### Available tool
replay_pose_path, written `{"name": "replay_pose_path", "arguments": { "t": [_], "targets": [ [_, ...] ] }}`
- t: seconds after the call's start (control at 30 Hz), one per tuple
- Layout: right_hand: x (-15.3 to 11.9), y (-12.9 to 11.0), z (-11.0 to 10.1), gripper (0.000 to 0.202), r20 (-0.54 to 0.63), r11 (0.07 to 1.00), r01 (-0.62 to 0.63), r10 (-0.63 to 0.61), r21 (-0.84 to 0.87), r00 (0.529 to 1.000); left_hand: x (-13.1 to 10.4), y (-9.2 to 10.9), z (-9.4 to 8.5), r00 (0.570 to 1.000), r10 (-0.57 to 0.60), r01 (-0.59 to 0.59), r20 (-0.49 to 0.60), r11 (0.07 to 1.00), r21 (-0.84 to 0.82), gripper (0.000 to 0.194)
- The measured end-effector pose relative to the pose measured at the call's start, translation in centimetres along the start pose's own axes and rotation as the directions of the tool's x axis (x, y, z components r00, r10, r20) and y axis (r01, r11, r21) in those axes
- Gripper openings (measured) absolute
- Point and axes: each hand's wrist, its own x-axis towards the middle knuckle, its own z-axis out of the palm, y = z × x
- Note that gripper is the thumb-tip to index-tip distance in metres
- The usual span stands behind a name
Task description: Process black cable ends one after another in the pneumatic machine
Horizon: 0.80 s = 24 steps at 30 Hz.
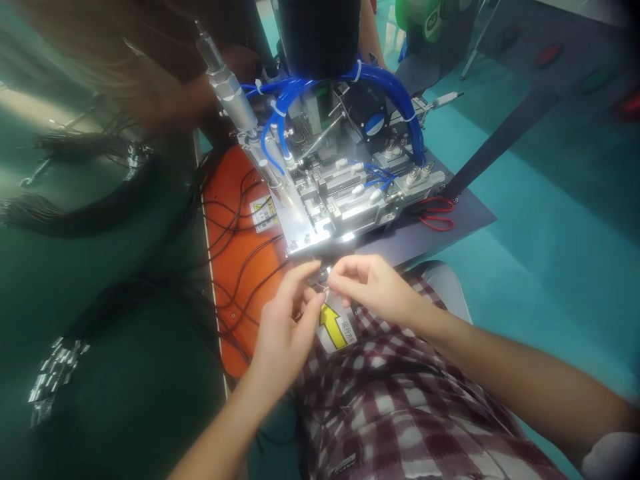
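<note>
My left hand (pixel 290 317) and my right hand (pixel 373 287) meet just in front of a metal bench machine (pixel 345 193). Thin pale wire ends (pixel 323 289) show between my fingertips. Thumb and forefinger of my right hand are pinched on them. The fingers of my left hand curl round from the other side, its thumb tip by the same wires; what lies inside its curl is hidden. Below my fingers a white label with a yellow arrow (pixel 334 327) is partly covered by my hands.
Black cables (pixel 245 267) cross an orange board (pixel 227 333) on the left. Cable bundles with silvery ends (pixel 57 373) lie on a dark green surface. Red-handled scissors (pixel 437 213) rest right of the machine. Blue air hoses (pixel 410 100) arch above it. Another person's arm (pixel 180 100) is behind.
</note>
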Motion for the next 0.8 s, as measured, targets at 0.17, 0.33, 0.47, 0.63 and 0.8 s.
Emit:
{"name": "replay_pose_path", "arguments": {
  "t": [0.17, 0.33, 0.47, 0.63, 0.8],
  "targets": [
    [-0.1, 0.0, 0.1, 0.017, -0.01, 0.998, -0.047, 0.047, 0.038, 0.999, -0.2, -0.2, 0.0, 0.995, 0.098, -0.097, -0.009, 0.993, 0.068, 0.031],
    [0.1, 0.3, 0.1, 0.015, -0.04, 0.999, -0.033, 0.033, 0.021, 0.999, -0.3, -0.4, 0.1, 0.997, 0.04, -0.039, -0.064, 0.999, 0.026, 0.02],
    [0.3, 0.6, -0.4, 0.019, -0.038, 1.0, -0.003, 0.003, 0.005, 0.999, -0.2, -0.6, 0.3, 0.998, 0.01, -0.01, -0.068, 1.0, 0.01, 0.019],
    [0.3, 0.9, -0.6, 0.015, -0.035, 0.994, 0.053, -0.057, -0.092, 0.998, -0.1, -0.7, 0.2, 0.998, 0.025, -0.022, -0.06, 0.999, 0.044, 0.02],
    [0.1, 1.2, 0.3, 0.018, -0.086, 0.877, 0.167, -0.229, -0.45, 0.97, 0.0, -1.2, 0.3, 0.97, 0.236, -0.213, -0.068, 0.946, 0.245, 0.02]
  ]
}}
